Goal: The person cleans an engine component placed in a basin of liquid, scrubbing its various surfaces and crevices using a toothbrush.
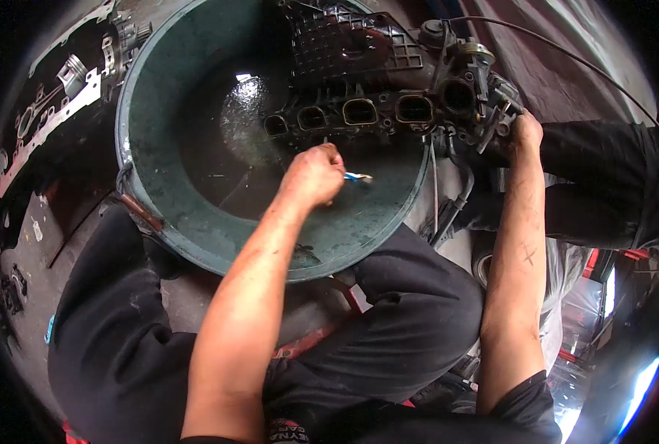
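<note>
A dark, wet engine manifold [388, 122] with a row of several oval ports is held over a large green tub [174, 214]. My left hand [314, 176] is closed around a small brush [359, 177] with a blue and white part showing, just below the ports. Its fingers are partly turned away from view. My right hand [525, 132] grips the manifold's right end beside the metal fittings, with most of its fingers hidden behind the part. Dark liquid [233, 166] lies in the tub and reflects light.
An engine block [85, 92] stands at the upper left. A hose [459, 200] hangs by the tub's right rim. Dark-trousered legs, apparently another person's [596, 177], extend in from the right. My knees flank the tub's near side.
</note>
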The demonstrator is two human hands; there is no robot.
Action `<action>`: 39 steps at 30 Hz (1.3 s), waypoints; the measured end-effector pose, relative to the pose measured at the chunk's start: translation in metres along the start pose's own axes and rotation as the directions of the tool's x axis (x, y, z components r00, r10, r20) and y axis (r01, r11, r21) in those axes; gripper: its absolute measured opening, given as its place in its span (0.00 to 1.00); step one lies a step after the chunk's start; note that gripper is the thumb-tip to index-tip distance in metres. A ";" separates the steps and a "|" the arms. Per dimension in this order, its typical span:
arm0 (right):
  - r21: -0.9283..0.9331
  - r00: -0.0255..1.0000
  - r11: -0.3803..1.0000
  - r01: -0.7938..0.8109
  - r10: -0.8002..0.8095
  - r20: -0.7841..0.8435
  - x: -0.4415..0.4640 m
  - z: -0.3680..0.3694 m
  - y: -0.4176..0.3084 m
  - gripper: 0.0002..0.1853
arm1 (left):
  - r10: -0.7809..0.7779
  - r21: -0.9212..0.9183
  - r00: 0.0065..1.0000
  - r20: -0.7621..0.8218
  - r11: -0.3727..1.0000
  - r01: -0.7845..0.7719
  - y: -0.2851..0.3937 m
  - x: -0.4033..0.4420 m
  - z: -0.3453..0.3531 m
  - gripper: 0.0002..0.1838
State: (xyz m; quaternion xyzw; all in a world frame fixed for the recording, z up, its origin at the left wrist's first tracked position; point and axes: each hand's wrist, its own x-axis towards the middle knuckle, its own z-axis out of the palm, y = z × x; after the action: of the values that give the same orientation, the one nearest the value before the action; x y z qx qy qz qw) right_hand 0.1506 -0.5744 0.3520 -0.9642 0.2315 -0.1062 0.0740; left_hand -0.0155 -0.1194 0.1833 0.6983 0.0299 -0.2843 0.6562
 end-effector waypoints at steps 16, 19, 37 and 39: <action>0.582 0.913 0.739 -0.339 0.407 0.015 -0.081 -0.015 -0.093 0.22 | -0.352 0.537 0.751 -0.559 0.537 0.651 -0.074 0.011 -0.162 0.28; -0.347 0.996 0.934 0.085 -0.084 0.020 -0.064 -0.019 -0.071 0.20 | -0.403 0.532 0.737 -0.543 0.514 0.673 -0.044 -0.007 -0.131 0.26; 0.402 0.973 0.889 -0.219 0.232 0.019 -0.034 0.000 -0.033 0.21 | -0.328 0.623 0.893 -0.309 0.639 0.451 -0.015 0.007 -0.123 0.19; 0.370 0.977 0.905 -0.208 0.207 0.043 -0.019 0.003 -0.025 0.20 | -0.338 0.633 0.905 -0.258 0.648 0.423 -0.017 0.008 -0.121 0.19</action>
State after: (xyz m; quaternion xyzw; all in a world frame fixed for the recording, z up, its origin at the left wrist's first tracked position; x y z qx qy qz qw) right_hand 0.1458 -0.5435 0.3506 -0.9026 0.3084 -0.1383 0.2667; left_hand 0.0275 -0.0070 0.1621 0.8812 0.1087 -0.3655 0.2795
